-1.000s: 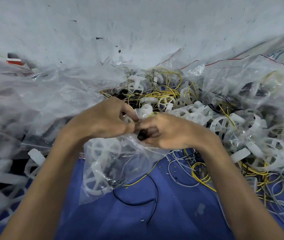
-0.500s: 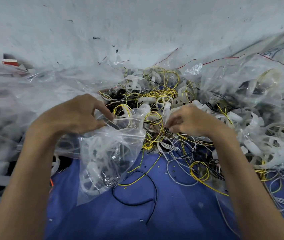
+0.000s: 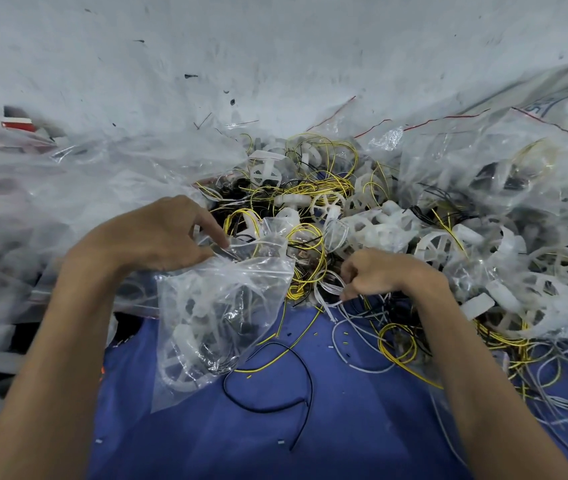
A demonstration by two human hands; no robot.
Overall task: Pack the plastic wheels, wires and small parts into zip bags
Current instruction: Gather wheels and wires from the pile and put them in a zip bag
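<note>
While pinching open clear plastic zip bag with left hand, clutching thin white wires in curled right hand at 3 o'clock; mid-fill, next: feeding wires inside.

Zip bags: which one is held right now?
The centre bag over the blue cloth, white wheels inside: the left hand grips its mouth. The heaped bags at left and right lie unheld.
</note>
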